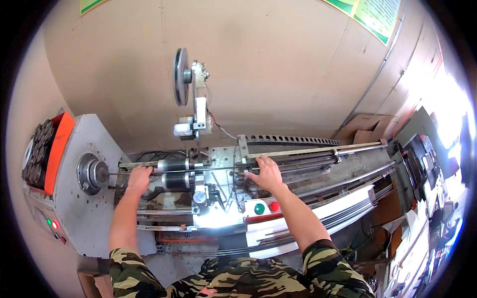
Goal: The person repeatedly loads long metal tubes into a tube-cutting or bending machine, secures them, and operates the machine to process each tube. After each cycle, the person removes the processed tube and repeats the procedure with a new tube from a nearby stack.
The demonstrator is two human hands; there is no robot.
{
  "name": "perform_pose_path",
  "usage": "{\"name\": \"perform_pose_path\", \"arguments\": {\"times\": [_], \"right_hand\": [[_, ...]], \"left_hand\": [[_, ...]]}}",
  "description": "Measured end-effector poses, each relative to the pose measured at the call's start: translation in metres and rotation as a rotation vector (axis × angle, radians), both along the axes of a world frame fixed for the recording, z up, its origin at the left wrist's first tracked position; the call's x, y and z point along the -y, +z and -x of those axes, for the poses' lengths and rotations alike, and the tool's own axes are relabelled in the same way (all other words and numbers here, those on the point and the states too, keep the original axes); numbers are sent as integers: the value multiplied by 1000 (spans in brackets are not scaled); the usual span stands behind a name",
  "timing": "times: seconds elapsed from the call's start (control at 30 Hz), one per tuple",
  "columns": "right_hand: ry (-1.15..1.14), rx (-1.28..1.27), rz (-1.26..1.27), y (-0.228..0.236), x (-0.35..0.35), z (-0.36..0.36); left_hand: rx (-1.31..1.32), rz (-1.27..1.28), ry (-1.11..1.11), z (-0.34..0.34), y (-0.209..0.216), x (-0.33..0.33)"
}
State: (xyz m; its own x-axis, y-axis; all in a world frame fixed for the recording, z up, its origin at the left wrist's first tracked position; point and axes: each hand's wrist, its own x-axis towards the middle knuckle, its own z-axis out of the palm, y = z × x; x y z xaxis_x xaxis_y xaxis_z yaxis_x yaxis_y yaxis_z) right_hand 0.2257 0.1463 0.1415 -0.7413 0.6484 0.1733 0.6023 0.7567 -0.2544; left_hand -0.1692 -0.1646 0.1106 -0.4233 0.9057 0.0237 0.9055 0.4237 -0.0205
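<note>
A long thin metal rod (213,169) runs from the round chuck (93,174) of the machine across its carriage. My left hand (139,181) is closed on the rod between the chuck and two black cylinders with silver ends (175,174). Over the right part of the carriage, my right hand (267,175) has its fingers and thumb around the same rod; the palm hides the grip in part. Just below it sit a green button (259,208) and a red button (274,206). Hex keys (218,185) lie on the carriage plate between my hands.
A reel on a post (181,77) rises behind the carriage. Guide rails (343,181) extend right. Several thin rods (318,227) lie along the machine's front on white sheeting. An orange bin (60,151) tops the grey headstock (107,218) at left. Cardboard (367,126) leans at the back right.
</note>
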Motion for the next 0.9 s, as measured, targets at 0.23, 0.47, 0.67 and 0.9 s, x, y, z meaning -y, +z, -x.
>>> {"name": "perform_pose_path", "arguments": {"times": [0.23,0.47,0.67,0.9], "right_hand": [[14,-37,-14,7,-6,-13],[4,-11,-13,8,-12,-19],[13,21,37,12,-19,-24],[-6,32,51,15,-24,-27]], "left_hand": [[-48,-2,-22,-9,0,-10],[-61,-41,-36,-13,-7,-16],[-56,-36,-36,-16,-10,-23],[-54,-9,-25,-24,-6,-27]]}}
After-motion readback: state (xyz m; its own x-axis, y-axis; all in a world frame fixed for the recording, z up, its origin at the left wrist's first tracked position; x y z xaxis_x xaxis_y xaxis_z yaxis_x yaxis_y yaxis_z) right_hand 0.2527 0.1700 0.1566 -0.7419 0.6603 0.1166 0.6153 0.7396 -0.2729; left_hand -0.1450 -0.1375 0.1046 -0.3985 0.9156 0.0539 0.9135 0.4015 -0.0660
